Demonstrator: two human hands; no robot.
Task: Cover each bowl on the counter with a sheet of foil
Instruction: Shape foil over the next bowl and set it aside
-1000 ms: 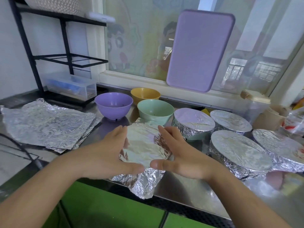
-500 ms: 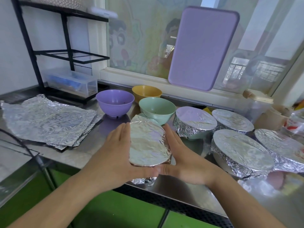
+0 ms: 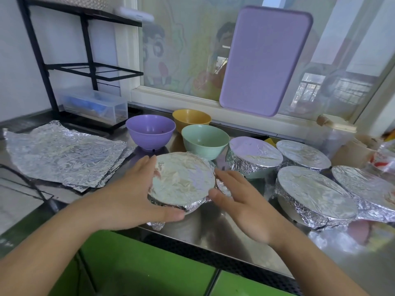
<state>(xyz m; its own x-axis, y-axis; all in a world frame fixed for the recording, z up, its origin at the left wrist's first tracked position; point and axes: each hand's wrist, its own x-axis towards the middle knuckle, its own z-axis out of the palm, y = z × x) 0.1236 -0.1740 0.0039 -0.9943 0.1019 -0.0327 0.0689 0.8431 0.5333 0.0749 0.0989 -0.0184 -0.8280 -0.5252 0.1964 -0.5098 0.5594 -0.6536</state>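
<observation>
A bowl freshly covered in foil sits near the counter's front edge, the foil crimped down round its rim. My left hand cups its left side, fingers along the rim and thumb curled under the front. To the bowl's right, my right hand has relaxed fingers just at the foil's edge. Behind stand three uncovered bowls: purple, yellow and green. Several foil-covered bowls are grouped at the right. A stack of foil sheets lies flat at the left.
A purple cutting board leans on the window behind. A black rack and a clear plastic box stand at the back left. Jars and packets crowd the far right. The steel counter edge runs just below my hands.
The loose foil was pressed down round the bowl's rim and its front flap tucked under. My right hand has eased off the bowl to the right; my left hand stays on it.
</observation>
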